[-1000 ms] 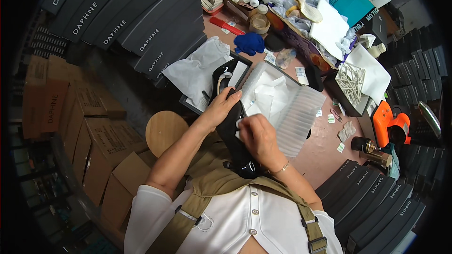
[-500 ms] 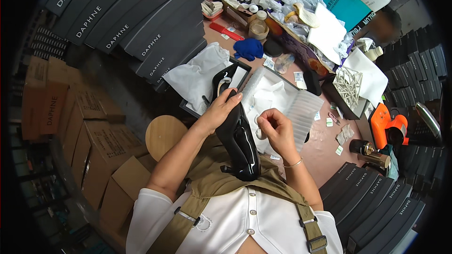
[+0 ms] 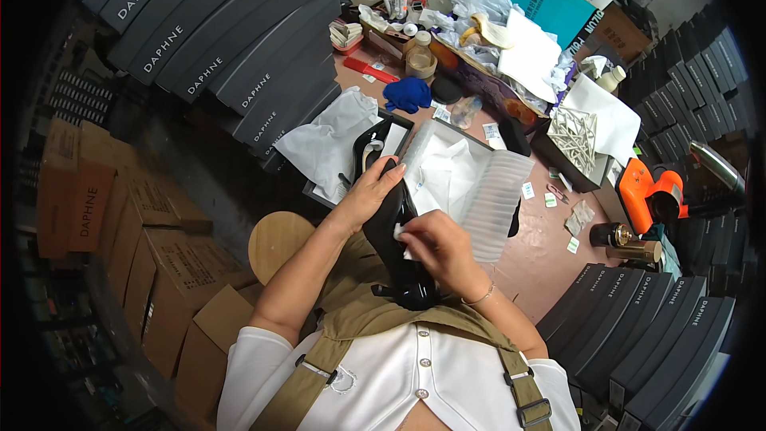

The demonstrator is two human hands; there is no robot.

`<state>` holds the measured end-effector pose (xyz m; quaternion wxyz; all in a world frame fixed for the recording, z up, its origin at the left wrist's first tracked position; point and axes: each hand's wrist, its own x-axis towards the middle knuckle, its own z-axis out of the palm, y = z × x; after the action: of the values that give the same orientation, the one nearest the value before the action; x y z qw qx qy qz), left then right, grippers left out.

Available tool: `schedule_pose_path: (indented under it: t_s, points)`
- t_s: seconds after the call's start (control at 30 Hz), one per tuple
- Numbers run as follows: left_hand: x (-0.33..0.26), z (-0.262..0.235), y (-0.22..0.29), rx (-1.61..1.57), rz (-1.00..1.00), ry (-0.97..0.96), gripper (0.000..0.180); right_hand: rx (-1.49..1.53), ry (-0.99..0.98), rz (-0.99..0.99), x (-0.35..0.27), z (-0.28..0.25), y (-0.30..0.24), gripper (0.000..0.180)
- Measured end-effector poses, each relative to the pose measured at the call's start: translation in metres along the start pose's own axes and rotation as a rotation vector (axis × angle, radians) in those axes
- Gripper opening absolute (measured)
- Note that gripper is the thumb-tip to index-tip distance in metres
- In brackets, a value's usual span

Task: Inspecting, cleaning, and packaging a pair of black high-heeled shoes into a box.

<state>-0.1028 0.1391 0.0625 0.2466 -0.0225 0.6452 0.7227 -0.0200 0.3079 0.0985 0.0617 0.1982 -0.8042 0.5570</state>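
My left hand (image 3: 369, 195) is wrapped round the toe end of a glossy black heeled shoe (image 3: 383, 235), held with its heel toward my lap. My right hand (image 3: 439, 246) pinches a small white wad (image 3: 398, 231) of soft material and holds it at the shoe's side; its fingers partly cover the shoe. Just beyond my left hand, another black shoe (image 3: 363, 141) lies in an open dark shoebox (image 3: 408, 122). White tissue paper (image 3: 327, 140) spills from the box's left side. Beside it lie a ribbed translucent foam sheet (image 3: 499, 199) and more white paper (image 3: 447, 175).
Dark shoeboxes stand stacked at far left (image 3: 231, 40) and near right (image 3: 614, 327). A box of white sticks (image 3: 573, 142), an orange tool (image 3: 642, 191), a blue cloth (image 3: 408, 94) and a bottle (image 3: 420, 57) are on the table. Cartons (image 3: 187, 263) and a round stool (image 3: 279, 243) are at left.
My right hand has moved left and slightly down, bringing the white wad to the shoe. My left hand keeps its hold. The view has shifted slightly.
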Motion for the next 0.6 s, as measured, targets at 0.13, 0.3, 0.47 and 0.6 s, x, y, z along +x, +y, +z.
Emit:
schedule_pose_path:
  t_s: [0.13,0.3,0.47,0.6]
  points:
    - [-0.003,-0.001,-0.013,0.043,-0.029,-0.027,0.059,-0.225,0.066,-0.225,0.003,0.016,0.001,0.021]
    - [-0.007,-0.008,-0.023,0.042,-0.020,-0.022,0.062,-0.286,0.194,-0.141,0.005,0.028,0.005,0.019]
    - [-0.012,-0.009,-0.023,0.011,-0.032,-0.018,0.062,-0.290,0.031,-0.213,-0.016,0.031,-0.008,0.021]
    - [-0.012,-0.005,-0.016,0.005,-0.022,-0.060,0.056,-0.366,0.214,-0.095,0.018,0.014,0.028,0.014]
